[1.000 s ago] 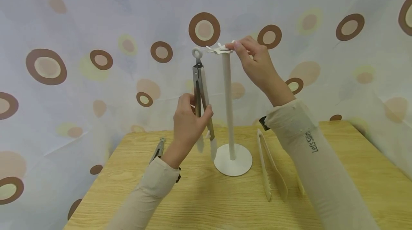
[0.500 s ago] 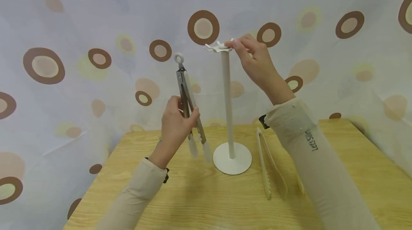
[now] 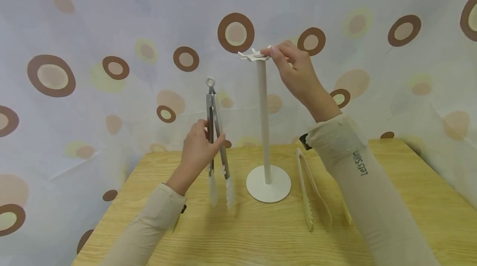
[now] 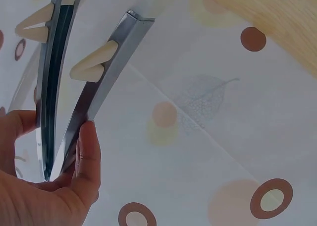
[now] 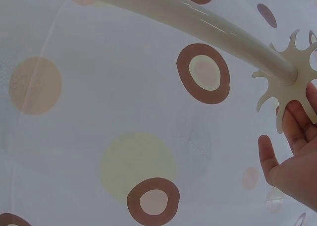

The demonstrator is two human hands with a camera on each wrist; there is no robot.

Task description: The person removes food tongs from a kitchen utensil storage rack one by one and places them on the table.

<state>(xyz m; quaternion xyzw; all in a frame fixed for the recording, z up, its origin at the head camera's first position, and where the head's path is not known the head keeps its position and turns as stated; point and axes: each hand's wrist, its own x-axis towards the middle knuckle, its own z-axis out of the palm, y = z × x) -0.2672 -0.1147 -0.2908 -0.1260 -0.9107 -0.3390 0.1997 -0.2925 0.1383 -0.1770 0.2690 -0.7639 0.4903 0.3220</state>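
My left hand (image 3: 197, 146) holds a pair of metal tongs (image 3: 210, 104) upright, ring end up and pale tips hanging above the table. Close up in the left wrist view, thumb and fingers grip the tongs' two spread arms (image 4: 106, 62). To the right of the tongs, and apart from them, stands a white utensil stand (image 3: 263, 113) with a round base and a crown of hooks (image 3: 253, 56). My right hand (image 3: 298, 69) holds that crown from above between thumb and fingers; the right wrist view shows fingers behind the hooks (image 5: 287, 94).
Beige tongs (image 3: 306, 191) lie on the wooden table (image 3: 261, 233), right of the stand's base. A pale yellowish thing (image 3: 347, 213) shows beside the right sleeve, mostly hidden. A small tip of something (image 3: 176, 224) peeks out by the left sleeve. A patterned curtain (image 3: 149, 17) hangs behind.
My left hand has carried the metal tongs left, away from the stand's hooks, then lowered them. The right hand stays on the crown of hooks.
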